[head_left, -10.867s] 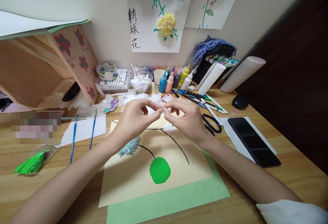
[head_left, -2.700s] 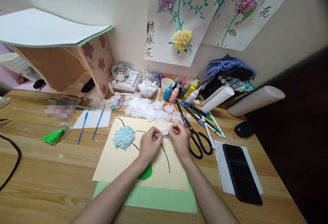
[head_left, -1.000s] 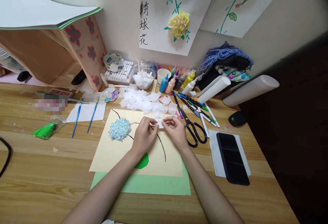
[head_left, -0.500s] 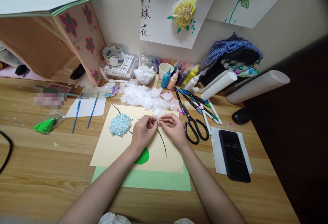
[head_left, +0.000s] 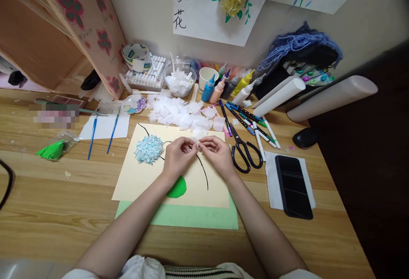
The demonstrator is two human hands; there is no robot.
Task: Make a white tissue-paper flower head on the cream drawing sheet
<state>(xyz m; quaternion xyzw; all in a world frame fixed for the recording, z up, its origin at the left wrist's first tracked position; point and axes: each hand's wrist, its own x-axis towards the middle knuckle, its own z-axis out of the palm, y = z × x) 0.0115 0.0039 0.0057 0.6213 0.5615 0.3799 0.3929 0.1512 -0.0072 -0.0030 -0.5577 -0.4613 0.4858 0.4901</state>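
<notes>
My left hand [head_left: 180, 154] and my right hand [head_left: 216, 154] meet fingertip to fingertip over a cream sheet of paper [head_left: 143, 185]. Between them they pinch a small piece of white tissue paper [head_left: 197, 145], mostly hidden by the fingers. On the cream sheet sit a blue-and-white ruffled paper flower [head_left: 149, 149], a flat green shape [head_left: 177, 188] partly under my left wrist, and drawn black lines. A light green sheet [head_left: 191, 217] lies underneath. Just beyond my fingertips, loose white tissue squares [head_left: 172, 110] are heaped across the top edge of the cream sheet.
Black-handled scissors [head_left: 245, 153] lie right of my right hand, near scattered pens [head_left: 249, 121] and a phone [head_left: 294, 186] on white paper. Glue and paint bottles [head_left: 218, 90] and a paper cup [head_left: 207, 77] stand behind. Paintbrushes [head_left: 92, 137] and a green bundle in plastic [head_left: 51, 150] lie left.
The camera view has tilted slightly down, so the scene sits higher in the picture. Both hands stay together at the white piece, with fingers only slightly shifted.
</notes>
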